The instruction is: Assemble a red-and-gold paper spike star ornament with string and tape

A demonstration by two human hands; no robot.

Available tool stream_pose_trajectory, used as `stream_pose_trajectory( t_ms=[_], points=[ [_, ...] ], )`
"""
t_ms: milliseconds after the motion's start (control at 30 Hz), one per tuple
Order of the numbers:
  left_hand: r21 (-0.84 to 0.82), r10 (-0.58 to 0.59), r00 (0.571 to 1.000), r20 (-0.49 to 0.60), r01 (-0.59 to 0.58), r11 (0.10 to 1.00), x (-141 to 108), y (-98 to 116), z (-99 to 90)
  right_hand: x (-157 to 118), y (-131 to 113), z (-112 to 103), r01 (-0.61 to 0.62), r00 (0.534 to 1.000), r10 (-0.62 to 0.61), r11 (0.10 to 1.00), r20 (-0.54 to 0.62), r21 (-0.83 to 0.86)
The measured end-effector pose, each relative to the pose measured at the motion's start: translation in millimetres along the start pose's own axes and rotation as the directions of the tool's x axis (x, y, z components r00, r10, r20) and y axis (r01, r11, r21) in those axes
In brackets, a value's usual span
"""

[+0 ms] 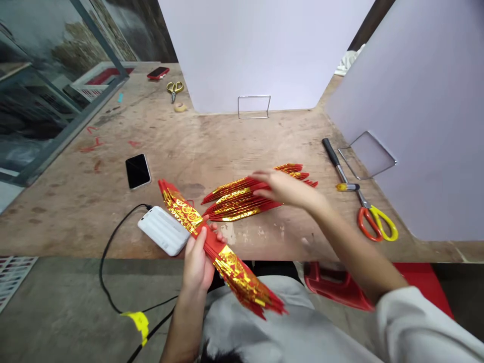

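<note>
My left hand point(199, 259) is closed around the middle of a long bundle of folded red paper decorations point(235, 269) with shiny gold print. The bundle slants from upper left down toward my lap, past the table's front edge. More of these red and gold folded pieces point(236, 200) lie fanned on the table. Over their right part hovers or rests my right hand point(278, 187), fingers stretched toward the left and somewhat blurred; whether it touches them I cannot tell.
Beside the bundle lies a white power bank point(163, 230) with a black cable, and farther left a phone point(138, 171). Scissors point(378, 222) and a hammer point(340, 164) lie right. White panels point(264, 55) stand behind. Small gold-handled scissors point(174, 89) and a red phone point(158, 73) are at the back.
</note>
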State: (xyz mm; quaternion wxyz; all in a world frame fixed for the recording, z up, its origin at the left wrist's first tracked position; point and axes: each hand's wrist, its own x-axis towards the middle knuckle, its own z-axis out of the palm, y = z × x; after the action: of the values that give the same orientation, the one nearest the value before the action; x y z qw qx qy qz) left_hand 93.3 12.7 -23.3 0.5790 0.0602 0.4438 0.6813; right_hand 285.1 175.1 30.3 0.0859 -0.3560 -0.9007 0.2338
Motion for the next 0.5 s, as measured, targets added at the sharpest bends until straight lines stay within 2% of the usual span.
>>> stream_pose_trajectory(
  t_ms=[67,133,233,367,500],
  points=[
    [-0.033,-0.056,0.998,0.027,0.056,0.998,1.0,1.5,-3.2,33.3,37.1,-6.1,-0.058,0.989,0.067,0.996,0.135,-0.074],
    [-0.028,-0.100,0.995,0.007,0.100,0.995,2.0,0.7,-5.9,59.7,68.1,-2.5,-0.106,0.955,0.128,0.990,0.267,-0.095],
    [-0.023,-0.125,0.992,-0.027,0.124,0.992,5.0,-0.8,-9.8,82.6,97.9,9.5,-0.107,0.926,0.128,0.991,0.355,-0.078],
    [-0.023,-0.101,0.995,0.009,0.101,0.995,10.0,-1.7,-11.4,92.2,109.8,16.6,-0.093,0.921,0.112,0.993,0.372,-0.069],
    [-0.019,-0.071,0.994,0.085,0.073,0.997,10.4,-4.5,-7.9,91.2,103.6,5.2,-0.083,0.945,0.105,0.993,0.310,-0.084]
  ],
)
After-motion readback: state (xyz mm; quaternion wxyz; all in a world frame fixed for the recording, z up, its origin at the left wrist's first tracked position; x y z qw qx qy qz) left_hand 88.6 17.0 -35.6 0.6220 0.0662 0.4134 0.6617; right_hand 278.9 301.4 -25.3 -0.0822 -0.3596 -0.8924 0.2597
